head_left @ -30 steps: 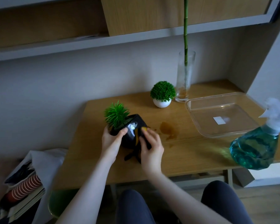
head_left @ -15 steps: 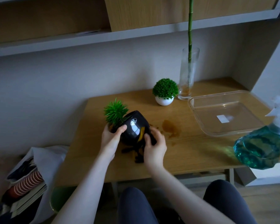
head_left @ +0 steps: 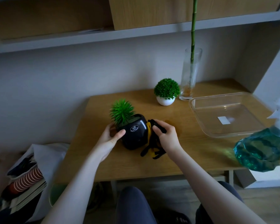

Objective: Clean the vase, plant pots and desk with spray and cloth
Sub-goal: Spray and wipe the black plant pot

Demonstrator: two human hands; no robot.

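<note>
Tilting glossy black pot (head_left: 133, 132) in left hand (head_left: 111, 139); right hand (head_left: 166, 137) clasps cloth (head_left: 149, 143) against its right side. Probably slippery, light; best gripped near rim.

Head view, downward (slightly blurred) at desk (head_left: 192, 152).

My forearms are bare, no sleeves showing, no rings or watch on my hands (head_left: 167, 139). I wear dark blue-grey trousers (head_left: 133, 206), visible at six o'clock over both knees.
</note>
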